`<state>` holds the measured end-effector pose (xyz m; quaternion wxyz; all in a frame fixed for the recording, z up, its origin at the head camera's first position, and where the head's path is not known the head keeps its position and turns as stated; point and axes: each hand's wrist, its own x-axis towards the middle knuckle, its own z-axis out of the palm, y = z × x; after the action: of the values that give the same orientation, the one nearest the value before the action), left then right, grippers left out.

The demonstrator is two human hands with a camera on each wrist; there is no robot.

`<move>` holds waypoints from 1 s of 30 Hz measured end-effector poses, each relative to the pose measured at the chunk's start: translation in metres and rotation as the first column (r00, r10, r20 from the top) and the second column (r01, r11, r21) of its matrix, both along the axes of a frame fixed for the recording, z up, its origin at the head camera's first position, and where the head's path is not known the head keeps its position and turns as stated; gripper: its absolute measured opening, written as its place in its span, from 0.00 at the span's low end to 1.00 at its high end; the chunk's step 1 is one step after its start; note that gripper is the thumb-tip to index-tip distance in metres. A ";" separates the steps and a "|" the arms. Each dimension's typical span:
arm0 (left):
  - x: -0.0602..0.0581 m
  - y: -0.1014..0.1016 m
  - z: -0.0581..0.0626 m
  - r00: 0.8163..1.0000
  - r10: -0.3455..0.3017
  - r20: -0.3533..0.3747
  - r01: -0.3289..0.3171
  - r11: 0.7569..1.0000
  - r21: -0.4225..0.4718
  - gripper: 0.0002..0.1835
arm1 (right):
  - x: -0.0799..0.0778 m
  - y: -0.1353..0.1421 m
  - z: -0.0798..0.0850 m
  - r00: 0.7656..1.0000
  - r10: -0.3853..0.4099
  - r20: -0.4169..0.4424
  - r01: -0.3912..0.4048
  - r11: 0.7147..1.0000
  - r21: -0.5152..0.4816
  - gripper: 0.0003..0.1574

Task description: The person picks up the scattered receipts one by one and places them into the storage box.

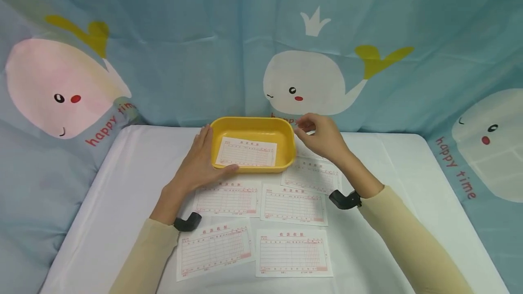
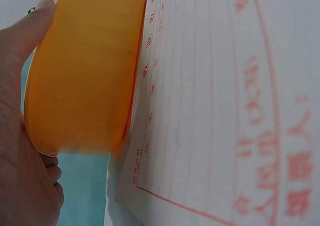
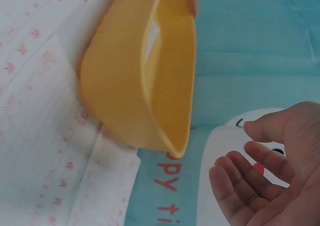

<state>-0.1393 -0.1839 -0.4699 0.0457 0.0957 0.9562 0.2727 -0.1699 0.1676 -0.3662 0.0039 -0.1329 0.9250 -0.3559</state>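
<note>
Behind everything, a blue curtain [image 1: 184, 58] printed with whales hangs at the back of the white-covered worktop [image 1: 392, 167], and my pale sleeves [image 1: 143, 257] come in from the near side. Next in size is the yellow tray [image 1: 253, 127], at the far edge of the worktop, overlapping some of the paper; whether it sits flat or is slightly raised, I can't tell. It looks like smooth, light plastic, stiff enough to keep its shape but perhaps a bit slippery, so I'd judge its two short ends the best places to take hold. My left hand [image 1: 200, 162] grips the left end, thumb over the near rim and fingers along the outside wall. My right hand [image 1: 320, 137] is by the other end, holding nothing, fingers loosely bent and just apart from the rim in the right wrist view. Smaller are the printed slips: one slip [image 1: 246, 152] lies inside the tray, and about six more slips [image 1: 293, 204] lie on the worktop, in front of it and to its right. They should be almost weightless, floppy and easy to crease, best pinched at an edge or corner. Smallest are the black wrist cameras [image 1: 188, 222].
</note>
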 end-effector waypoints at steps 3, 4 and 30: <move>0.000 0.000 -0.003 1.000 -0.014 -0.013 0.014 1.000 0.009 0.77 | 0.010 0.009 -0.007 1.000 -0.011 -0.002 0.011 1.000 0.007 0.17; 0.001 0.001 -0.004 1.000 -0.018 -0.015 0.019 1.000 0.014 0.76 | 0.013 0.012 -0.010 1.000 -0.019 0.001 0.019 1.000 0.014 0.17; 0.000 -0.003 0.001 1.000 -0.009 -0.017 0.009 1.000 0.002 0.77 | 0.066 0.074 -0.089 0.977 -0.209 -0.036 0.212 0.969 0.126 0.24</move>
<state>-0.1395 -0.1868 -0.4691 0.0387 0.1025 0.9558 0.2728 -0.1038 0.2418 -0.4552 -0.0355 -0.0374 0.9550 -0.2922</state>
